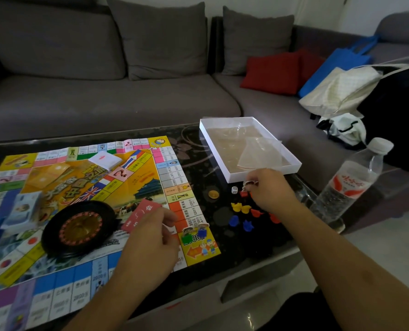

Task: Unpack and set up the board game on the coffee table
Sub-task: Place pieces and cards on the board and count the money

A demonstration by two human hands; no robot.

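Grey corner sofa (108, 99) with cushions, pale tiled floor (377, 247)

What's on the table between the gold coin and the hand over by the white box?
In the head view, a white die sits on the dark tabletop between the gold coin and the right hand.

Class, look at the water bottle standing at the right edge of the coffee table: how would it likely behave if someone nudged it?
The water bottle is tall, narrow and upright, so it would probably tip. It looks round, so it may then roll off the coffee table edge beside it. Its cap looks on, so spills seem unlikely.
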